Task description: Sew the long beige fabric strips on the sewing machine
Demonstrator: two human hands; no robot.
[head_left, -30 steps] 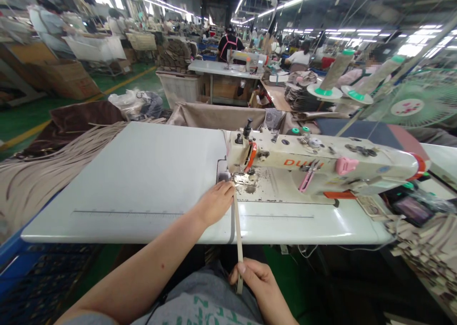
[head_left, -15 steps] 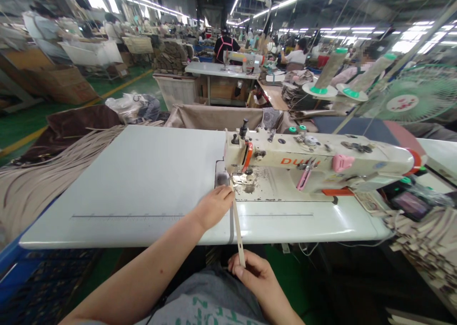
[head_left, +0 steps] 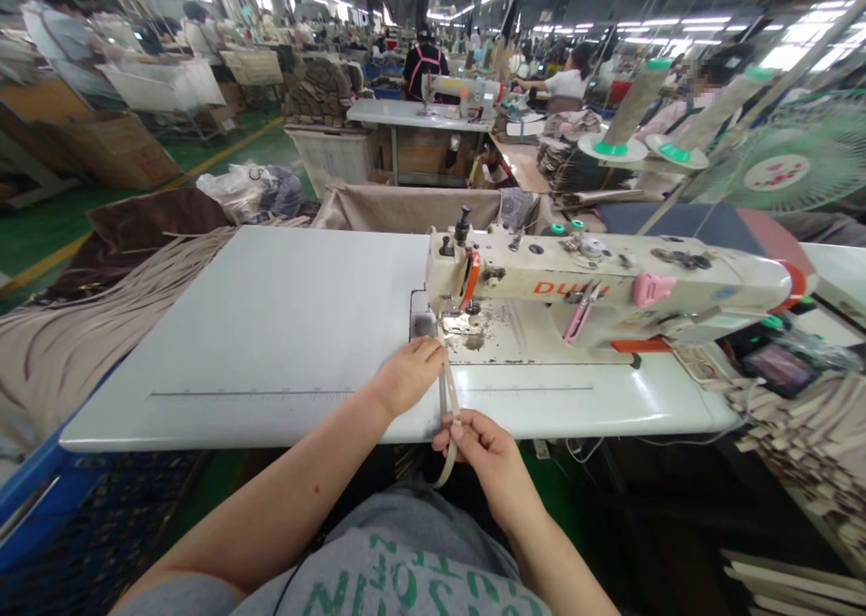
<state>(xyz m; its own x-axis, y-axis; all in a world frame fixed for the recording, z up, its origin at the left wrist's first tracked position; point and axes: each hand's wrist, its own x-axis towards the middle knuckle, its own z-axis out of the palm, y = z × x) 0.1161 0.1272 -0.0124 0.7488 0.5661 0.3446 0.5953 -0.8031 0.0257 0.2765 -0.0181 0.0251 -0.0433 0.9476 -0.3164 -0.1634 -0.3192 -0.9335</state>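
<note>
A narrow beige strap (head_left: 453, 398) runs from under the needle area of the white sewing machine (head_left: 501, 278) toward my body. My left hand (head_left: 411, 374) rests on the table just before the presser foot, its fingers together on the strap. Below it, at the table's front edge, my right hand (head_left: 482, 446) pinches the same strap between thumb and fingers. From that pinch the strap's end curves down over my lap. My left fingers partly hide the spot where the strap meets the machine.
On the left, a large bundle of beige strips (head_left: 60, 345) lies beside the white table (head_left: 298, 314) above a blue crate (head_left: 87, 499). More cut strips (head_left: 812, 454) are stacked at right. Thread cones (head_left: 640, 111) and a fan (head_left: 778, 172) stand behind the machine. Several people work farther back.
My right hand has moved up along the strap, closer to the machine, and the strap's end now bends down below it. My left hand keeps nearly the same place by the presser foot.
</note>
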